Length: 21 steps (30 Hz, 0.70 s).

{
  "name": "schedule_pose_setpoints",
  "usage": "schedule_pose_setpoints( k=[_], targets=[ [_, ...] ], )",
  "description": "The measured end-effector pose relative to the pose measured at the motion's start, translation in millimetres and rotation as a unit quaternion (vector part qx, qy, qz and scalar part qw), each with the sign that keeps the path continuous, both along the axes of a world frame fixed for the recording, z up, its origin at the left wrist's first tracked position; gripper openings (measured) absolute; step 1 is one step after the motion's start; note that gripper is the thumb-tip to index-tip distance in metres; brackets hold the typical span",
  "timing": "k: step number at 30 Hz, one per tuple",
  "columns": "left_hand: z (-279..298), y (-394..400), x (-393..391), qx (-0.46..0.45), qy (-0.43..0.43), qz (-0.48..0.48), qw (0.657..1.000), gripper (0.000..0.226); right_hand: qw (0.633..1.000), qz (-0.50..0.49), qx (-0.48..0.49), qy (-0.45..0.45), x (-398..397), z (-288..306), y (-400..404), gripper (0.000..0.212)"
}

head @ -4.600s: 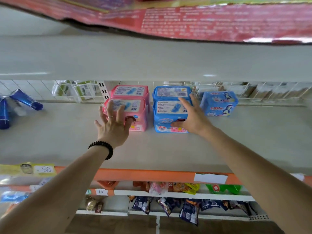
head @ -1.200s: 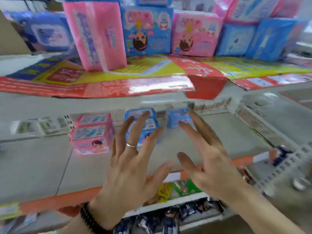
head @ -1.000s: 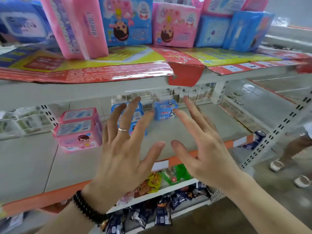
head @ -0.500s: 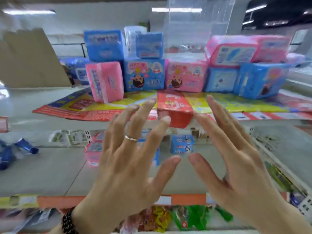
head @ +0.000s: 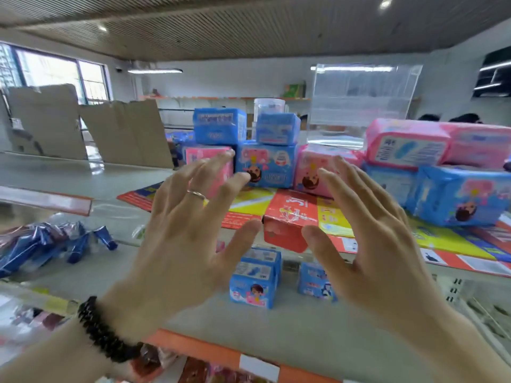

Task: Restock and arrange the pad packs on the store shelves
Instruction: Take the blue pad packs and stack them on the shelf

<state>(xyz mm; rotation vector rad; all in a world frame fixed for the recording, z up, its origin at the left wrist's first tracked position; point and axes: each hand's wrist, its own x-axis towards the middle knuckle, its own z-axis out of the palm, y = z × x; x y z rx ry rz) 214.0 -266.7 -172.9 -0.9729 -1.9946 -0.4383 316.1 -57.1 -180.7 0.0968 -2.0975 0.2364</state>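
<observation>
Pad packs (head: 265, 168) sit stacked on the top shelf (head: 83, 172), pink and blue; two more blue packs (head: 255, 280) on the shelf below. Your left hand (head: 179, 244) and right hand (head: 378, 244) hover in front, fingers spread, grip released, holding nothing.

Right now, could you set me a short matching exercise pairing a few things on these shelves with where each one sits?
Things:
1. clear acrylic box
2. blue tubes
3. small blue pack stack
4. left hand

Places:
A. middle shelf, far left
B. top shelf, behind the pink packs
C. middle shelf, between the two hands
D. raised, fingers spread, holding nothing

Pairs: 1-B, 2-A, 3-C, 4-D
</observation>
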Motion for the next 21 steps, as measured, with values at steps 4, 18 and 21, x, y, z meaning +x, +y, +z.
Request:
schedule_pose_setpoints(
  k=[4,18,21],
  targets=[
    [12,-4,-14,0.004,-0.027,0.008,1.000,0.061,0.999,-0.014,-0.011,-0.027,-10,8,0,0.068],
    [13,-32,-101,0.008,-0.055,-0.039,0.998,0.059,0.996,-0.070,-0.003,-0.064,-76,17,-39,0.073],
    [11,-42,-122,0.011,-0.065,-0.050,0.997,0.059,0.994,-0.081,0.009,-0.071,-98,18,-51,0.072]
  ],
)
